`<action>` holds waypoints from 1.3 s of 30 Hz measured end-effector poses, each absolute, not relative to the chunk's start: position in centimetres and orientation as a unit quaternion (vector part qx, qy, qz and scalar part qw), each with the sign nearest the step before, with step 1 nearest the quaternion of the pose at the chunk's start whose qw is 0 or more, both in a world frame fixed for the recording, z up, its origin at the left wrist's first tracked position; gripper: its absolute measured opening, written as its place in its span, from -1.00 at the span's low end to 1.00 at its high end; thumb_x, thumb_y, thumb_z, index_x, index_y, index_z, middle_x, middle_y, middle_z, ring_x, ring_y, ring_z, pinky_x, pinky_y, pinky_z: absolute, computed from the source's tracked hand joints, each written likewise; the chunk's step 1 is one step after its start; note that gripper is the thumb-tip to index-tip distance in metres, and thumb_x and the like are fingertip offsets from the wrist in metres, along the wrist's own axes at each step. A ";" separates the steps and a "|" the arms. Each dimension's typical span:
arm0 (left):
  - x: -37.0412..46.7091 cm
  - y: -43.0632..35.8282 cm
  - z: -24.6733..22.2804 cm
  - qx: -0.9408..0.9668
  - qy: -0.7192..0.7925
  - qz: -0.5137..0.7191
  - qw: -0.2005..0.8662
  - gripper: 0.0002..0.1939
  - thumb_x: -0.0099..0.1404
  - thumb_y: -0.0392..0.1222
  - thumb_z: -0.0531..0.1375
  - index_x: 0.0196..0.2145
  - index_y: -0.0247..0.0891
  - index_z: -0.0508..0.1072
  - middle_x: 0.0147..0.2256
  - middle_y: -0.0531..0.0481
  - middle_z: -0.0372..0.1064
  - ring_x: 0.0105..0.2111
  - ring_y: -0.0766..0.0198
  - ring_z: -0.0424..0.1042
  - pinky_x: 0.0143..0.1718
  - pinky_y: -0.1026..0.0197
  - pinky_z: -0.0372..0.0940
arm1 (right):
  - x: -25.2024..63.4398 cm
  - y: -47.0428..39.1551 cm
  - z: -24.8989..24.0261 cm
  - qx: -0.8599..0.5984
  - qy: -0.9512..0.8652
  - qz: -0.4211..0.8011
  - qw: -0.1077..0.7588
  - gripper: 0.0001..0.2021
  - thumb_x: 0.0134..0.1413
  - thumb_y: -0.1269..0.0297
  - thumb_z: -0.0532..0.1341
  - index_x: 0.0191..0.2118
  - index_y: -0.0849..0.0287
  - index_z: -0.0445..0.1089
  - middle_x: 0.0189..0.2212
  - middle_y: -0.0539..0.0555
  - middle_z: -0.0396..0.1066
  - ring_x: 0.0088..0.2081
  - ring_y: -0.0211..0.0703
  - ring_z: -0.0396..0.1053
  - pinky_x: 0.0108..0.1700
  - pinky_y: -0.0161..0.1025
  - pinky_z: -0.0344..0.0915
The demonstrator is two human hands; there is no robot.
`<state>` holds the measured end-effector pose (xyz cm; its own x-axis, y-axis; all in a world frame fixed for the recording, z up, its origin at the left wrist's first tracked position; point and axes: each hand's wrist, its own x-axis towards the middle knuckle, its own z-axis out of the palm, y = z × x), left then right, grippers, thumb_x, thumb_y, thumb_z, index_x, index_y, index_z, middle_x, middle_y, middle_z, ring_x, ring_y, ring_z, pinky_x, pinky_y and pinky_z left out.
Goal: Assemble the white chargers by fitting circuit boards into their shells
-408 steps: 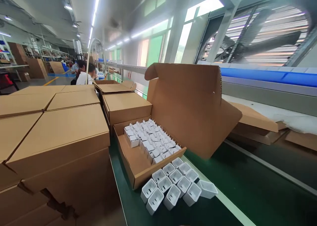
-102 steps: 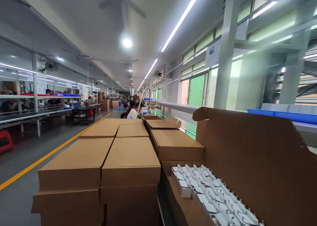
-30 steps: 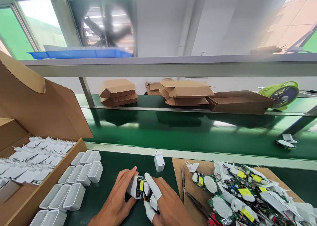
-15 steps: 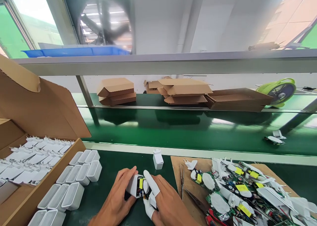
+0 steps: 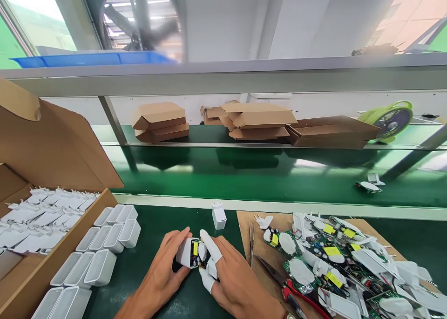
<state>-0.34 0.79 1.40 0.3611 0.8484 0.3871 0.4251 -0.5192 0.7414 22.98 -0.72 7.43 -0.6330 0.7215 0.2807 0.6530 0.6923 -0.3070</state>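
Note:
My left hand is closed around a white plastic housing, thumb and fingers on its sides. White covers sit on the thumb and a finger of my right hand, which pinches a small circuit board with a yellow-wrapped component and white parts. The board lies at the housing's open end, partly inside it; how deep is hidden by my fingers. Just beyond my hands a white plug-like casing stands upright on the dark green bench.
Left: rows of white open cases beside a carton of white parts. Right: a cardboard sheet with piled circuit boards, tweezers and red-handled scissors. Behind: a green conveyor belt and brown boxes.
My view has shifted slightly, so the scene sits higher. The small board piece on the belt has moved left. Both hands keep their hold, with the board still at the housing's opening.

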 end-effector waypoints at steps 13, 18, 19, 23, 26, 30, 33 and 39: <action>-0.4 0.5 0.6 0.781 0.395 0.373 0.308 -0.22 0.42 -0.27 0.25 0.44 0.17 0.03 0.30 -0.09 0.32 0.28 -0.04 0.32 0.30 -0.15 0.27 | 22.4 -0.7 6.8 -0.365 -0.896 0.094 0.233 -0.61 0.03 0.55 0.21 0.03 0.36 0.40 0.03 0.39 0.45 -0.07 0.17 0.40 -0.01 0.09 0.48; 0.0 0.5 0.3 0.700 0.402 0.365 0.464 -0.37 0.49 -0.14 0.19 0.42 -0.01 0.10 0.35 -0.18 0.26 0.33 -0.02 0.29 0.38 -0.14 0.15 | 22.7 -0.5 7.4 -0.426 -0.827 0.205 0.304 -0.51 0.16 0.18 0.40 0.16 0.18 0.38 -0.04 0.21 0.51 -0.06 0.13 0.46 -0.01 0.08 0.50; 0.0 0.6 0.4 0.675 0.406 0.383 0.482 -0.40 0.49 -0.11 0.18 0.40 -0.06 0.13 0.33 -0.21 0.27 0.32 -0.02 0.31 0.39 -0.15 0.13 | 22.9 -0.5 7.4 -0.424 -0.820 0.222 0.313 -0.55 0.24 0.20 0.35 0.19 0.15 0.37 0.03 0.21 0.49 0.01 0.11 0.46 0.07 0.06 0.48; 0.0 1.0 0.9 0.594 0.401 0.433 0.547 -0.36 0.42 0.00 0.28 0.35 -0.12 0.18 0.33 -0.27 0.24 0.33 -0.04 0.28 0.42 -0.15 0.05 | 23.3 0.0 6.0 -0.395 -0.826 0.239 0.323 -0.57 0.35 0.40 0.17 0.29 0.08 0.34 0.32 0.22 0.31 0.31 0.05 0.31 0.33 0.02 0.30; -0.2 1.1 1.3 0.573 0.381 0.436 0.580 -0.31 0.39 0.05 0.31 0.35 -0.10 0.17 0.33 -0.29 0.24 0.35 -0.06 0.25 0.42 -0.17 0.02 | 23.1 0.4 5.0 -0.381 -0.837 0.239 0.312 -0.54 0.32 0.46 0.19 0.28 0.03 0.37 0.33 0.19 0.30 0.31 0.02 0.31 0.34 -0.03 0.29; -0.5 1.1 1.9 0.563 0.333 0.456 0.603 -0.19 0.29 0.06 0.42 0.37 -0.06 0.18 0.32 -0.29 0.27 0.35 -0.12 0.23 0.41 -0.20 0.03 | 22.3 0.6 4.7 -0.356 -0.853 0.203 0.323 -0.61 0.31 0.49 0.16 0.17 0.06 0.45 0.13 0.20 0.45 0.11 0.01 0.46 0.16 -0.09 0.46; -0.3 1.5 2.3 0.529 0.333 0.469 0.624 -0.32 0.32 0.11 0.39 0.28 -0.11 0.32 0.26 -0.29 0.39 0.28 -0.13 0.35 0.30 -0.15 0.22 | 21.7 0.7 4.4 -0.348 -0.861 0.185 0.321 -0.58 0.31 0.51 0.10 0.19 0.07 0.41 0.11 0.21 0.45 0.06 -0.01 0.49 0.10 -0.11 0.49; 1.1 2.6 2.4 0.498 0.388 0.538 0.559 -0.55 0.31 0.16 0.37 0.01 -0.18 0.54 -0.05 -0.16 0.60 -0.04 0.04 0.56 0.04 0.07 0.41 | 22.6 1.1 1.0 -0.347 -0.881 0.126 0.297 -0.27 0.02 0.56 0.09 0.38 0.20 0.20 0.37 0.35 0.20 0.18 0.13 0.47 0.17 -0.06 0.48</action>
<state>1.10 2.56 2.39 0.1206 0.9874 0.1024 -0.2143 -0.0748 0.9739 22.65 1.11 1.04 -0.5825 0.6863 0.4355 0.5363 0.7272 -0.4285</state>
